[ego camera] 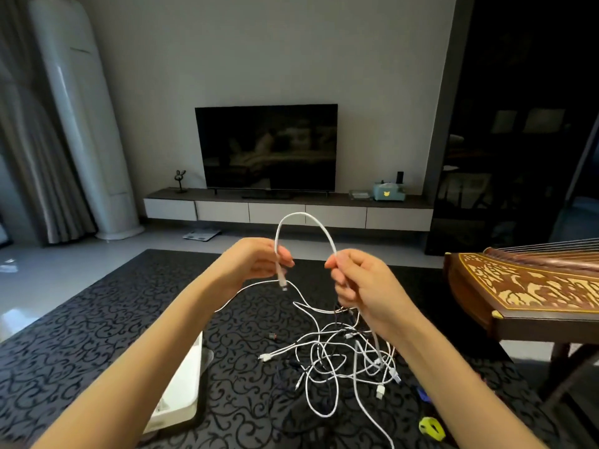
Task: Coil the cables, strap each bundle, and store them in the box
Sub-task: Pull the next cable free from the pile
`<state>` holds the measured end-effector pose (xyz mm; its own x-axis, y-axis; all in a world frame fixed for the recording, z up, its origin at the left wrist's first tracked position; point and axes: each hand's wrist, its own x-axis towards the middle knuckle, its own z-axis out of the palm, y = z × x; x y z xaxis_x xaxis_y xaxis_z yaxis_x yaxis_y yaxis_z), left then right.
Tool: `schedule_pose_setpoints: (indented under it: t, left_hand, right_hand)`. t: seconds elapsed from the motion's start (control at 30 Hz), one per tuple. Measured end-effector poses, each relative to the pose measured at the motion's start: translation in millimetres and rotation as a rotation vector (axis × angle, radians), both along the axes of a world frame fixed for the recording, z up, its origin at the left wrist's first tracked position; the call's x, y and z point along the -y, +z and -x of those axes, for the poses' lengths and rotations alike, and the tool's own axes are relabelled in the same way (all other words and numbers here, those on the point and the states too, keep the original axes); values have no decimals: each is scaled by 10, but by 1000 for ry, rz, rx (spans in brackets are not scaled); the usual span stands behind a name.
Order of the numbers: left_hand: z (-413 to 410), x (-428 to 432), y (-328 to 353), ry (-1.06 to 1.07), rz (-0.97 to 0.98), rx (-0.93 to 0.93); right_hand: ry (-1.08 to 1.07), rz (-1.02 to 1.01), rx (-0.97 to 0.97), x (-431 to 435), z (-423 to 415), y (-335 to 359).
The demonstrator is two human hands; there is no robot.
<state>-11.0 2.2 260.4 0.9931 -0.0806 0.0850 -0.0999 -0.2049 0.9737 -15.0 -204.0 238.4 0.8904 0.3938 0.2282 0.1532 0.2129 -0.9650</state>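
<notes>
Lead: status on the cables?

Tech: one white cable (pixel 304 218) is up in the air, held by both hands above the bench (pixel 97 319). It arches between them, hump upward.

Lead: left grip?

Tech: left grip (pixel 259 264) pinches the cable near its end, thumb against fingertips. Plug (pixel 282 283) hangs just below the pinch, pointing down.

Lead: right grip?

Tech: right grip (pixel 359 286) has its fingers curled round the same cable, with thumb and forefinger nipping it at the top. Cable exits under the palm and drops into the pile.

Lead: pile?

Tech: tangle of cables (pixel 340 358) lies loose on the bench, below the hands and slightly right. Mostly white, a few dark ones mixed in. Several plugs stick out at the edges.

Lead: box?

Tech: white box (pixel 189 377) sits on the bench at lower left, apart from the tangle and partly hidden by the left forearm. Cannot tell what is inside.

Lead: straps?

Tech: yellow-green strap (pixel 431 427) lies at lower right. Blue item (pixel 423 395) just above it, too small to identify.

Lead: surroundings?

Tech: bench cover is black with a scroll pattern. Wooden zither (pixel 534 286) stands to the right. TV (pixel 265 147) is on a low cabinet at the far wall. White tower unit (pixel 84 124) stands far left by the curtain.
</notes>
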Motion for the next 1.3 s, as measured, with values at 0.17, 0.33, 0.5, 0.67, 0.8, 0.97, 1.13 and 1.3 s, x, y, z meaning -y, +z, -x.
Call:
schedule_pose_setpoints:
  t: [0.17, 0.33, 0.5, 0.67, 0.8, 0.97, 1.13, 1.3]
  left_hand:
    - [88, -26, -41, -289, 515, -99]
    - [95, 213, -143, -226, 530, -137]
    - [230, 326, -479, -334, 344, -364]
    - [349, 499, -726, -312, 102, -190]
    - [336, 567, -859, -231, 129, -173]
    - [353, 499, -961, -305, 147, -266]
    - [330, 493, -1131, -264, 254, -260]
    - [289, 630, -1200, -61, 531, -247]
  right_hand:
    - [-80, 323, 121, 172, -8, -52]
    - [-78, 238, 80, 159, 58, -309]
    - [-231, 248, 125, 95, 122, -541]
    - [-314, 445, 211, -31, 165, -742]
    - [-319, 460, 274, -142, 241, -825]
    - [-259, 557, 337, -135, 283, -932]
    - [-236, 616, 285, -115, 341, -939]
    - [-284, 498, 79, -146, 362, -1023]
